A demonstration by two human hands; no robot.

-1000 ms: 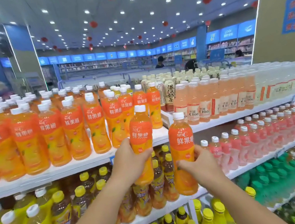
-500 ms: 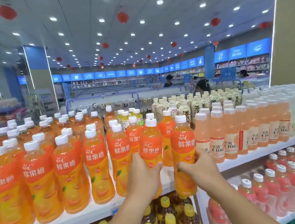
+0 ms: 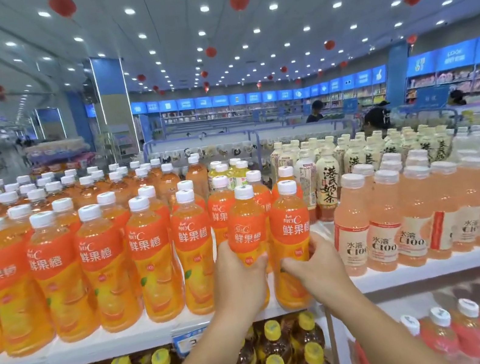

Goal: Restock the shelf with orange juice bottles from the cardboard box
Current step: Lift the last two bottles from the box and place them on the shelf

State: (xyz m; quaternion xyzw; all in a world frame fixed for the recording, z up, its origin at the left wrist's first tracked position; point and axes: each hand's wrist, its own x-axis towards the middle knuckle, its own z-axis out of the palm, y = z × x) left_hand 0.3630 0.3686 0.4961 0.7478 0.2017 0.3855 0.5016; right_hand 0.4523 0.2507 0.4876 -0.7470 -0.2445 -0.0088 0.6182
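Gripping upright at the shelf (image 3: pixel 100 344) front: orange juice bottle (image 3: pixel 245 229) in our left hand (image 3: pixel 240 281), second bottle (image 3: pixel 292 224) in our right hand (image 3: pixel 319 267).

Both bare forearms extend forward, side by side. Left grip (image 3: pixel 238 280) wraps the left bottle (image 3: pixel 247 228) at mid-height; right grip (image 3: pixel 319 265) wraps the right bottle (image 3: pixel 292 224), thumb across its front.

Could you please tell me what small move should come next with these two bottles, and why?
Probably set both on the shelf and let go: the left hand and right hand grip the left bottle and right bottle upright at its front edge.
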